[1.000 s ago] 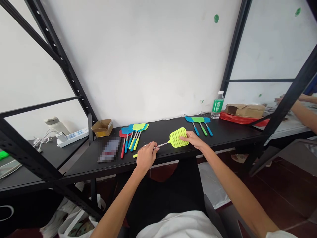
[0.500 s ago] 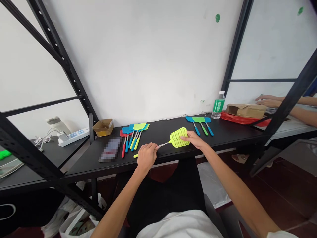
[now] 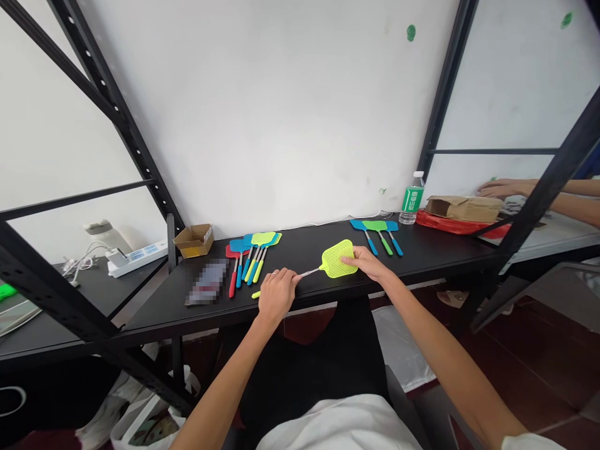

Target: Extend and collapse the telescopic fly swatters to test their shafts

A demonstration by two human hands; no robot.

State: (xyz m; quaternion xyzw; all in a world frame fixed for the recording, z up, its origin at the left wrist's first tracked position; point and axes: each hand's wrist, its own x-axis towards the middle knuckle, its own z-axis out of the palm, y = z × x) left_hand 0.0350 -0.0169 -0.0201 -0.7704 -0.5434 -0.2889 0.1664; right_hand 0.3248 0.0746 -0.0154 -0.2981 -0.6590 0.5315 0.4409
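A yellow-green fly swatter [image 3: 336, 259] with a perforated head is held between my two hands above the front of the black table [image 3: 309, 240]. My left hand [image 3: 277, 295] is closed around its handle and the near part of its metal rod; the handle's end pokes out at the left. With thumb and fingers, my right hand [image 3: 368, 262] pinches the right edge of the head. To the left lie several more swatters, among them a red one [image 3: 233, 281], blue ones and yellow-green ones, heads overlapping. Farther right are two blue swatters and a green swatter [image 3: 385, 245].
At the left stand a small open cardboard box [image 3: 193, 241] and a blurred flat object [image 3: 209, 281]. A water bottle [image 3: 412, 199] and a brown carton [image 3: 464, 208] on red plastic are at the right. Black shelf posts [image 3: 445, 94] flank the table. Another person's hands [image 3: 509, 187] show far right.
My hands and the yellow-green swatter stay nearly in place. The view has shifted very slightly. At the far right, the other person's hands have moved a little.
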